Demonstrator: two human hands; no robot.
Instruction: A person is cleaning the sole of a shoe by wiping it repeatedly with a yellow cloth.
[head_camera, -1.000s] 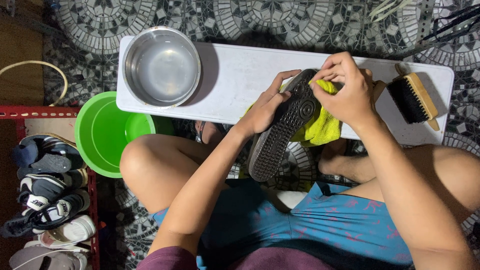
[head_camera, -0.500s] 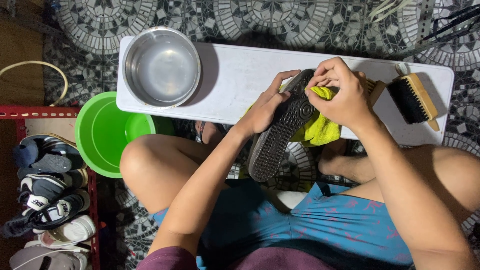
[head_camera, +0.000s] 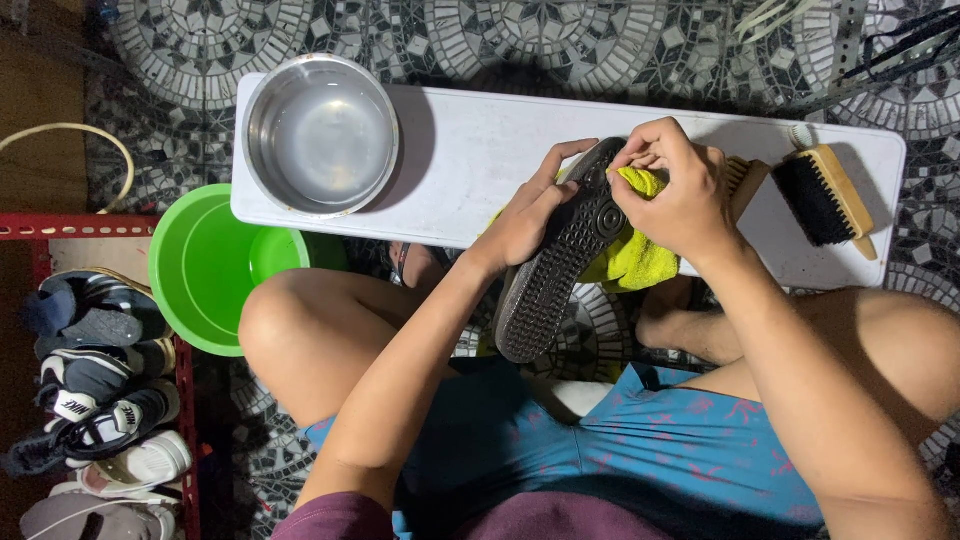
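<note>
While the steel bowl on the white board holds clear water, the green basin below looks empty. Your left hand grips the dark shoe, sole up, at the board's near edge. Your right hand pinches the yellow cloth against the toe, slightly higher than half a second ago.

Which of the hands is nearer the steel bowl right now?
Left. The left hand grips the shoe on the side toward the steel bowl; the right hand, pressing the yellow cloth, sits farther away beyond the shoe.
</note>
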